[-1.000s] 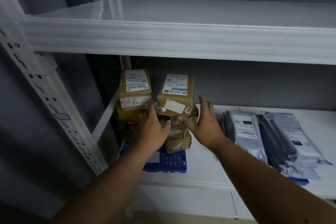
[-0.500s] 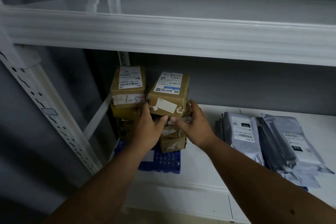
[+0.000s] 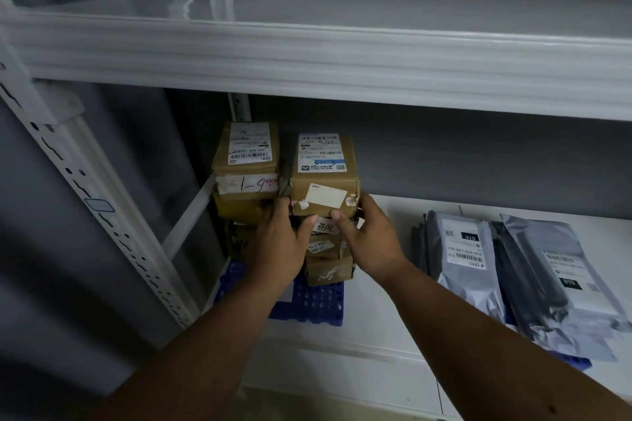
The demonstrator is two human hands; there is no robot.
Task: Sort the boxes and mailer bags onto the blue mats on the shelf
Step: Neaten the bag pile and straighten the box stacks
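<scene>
- Both forearms reach forward from the bottom edge toward the lower shelf (image 3: 376,366).
- Blue mat (image 3: 318,304) lies at the left end of the lower shelf, under 2 stacks of boxes.
- Left hand (image 3: 280,243) holds the left side of the right stack; thumb lies across the front, just below the top box (image 3: 325,178). The other fingers curl behind the stack's left edge.
- Right hand (image 3: 372,243) holds the right side of the same stack; thumb tip touches the lower front edge of the top box, fingers wrap round its right side.
- Top box carries a shipping label on top and a blank white sticker on its front face.
- Lower boxes (image 3: 325,249) of that stack show between the 2 hands.
- Left stack (image 3: 246,174) stands just beside the right stack; its front is marked "1-6".
- Mailer bags (image 3: 513,270), grey, lie piled to the right on the same shelf, well apart from the boxes. A blue edge shows under them.
- Upper shelf (image 3: 342,65) spans the frame above.
</scene>
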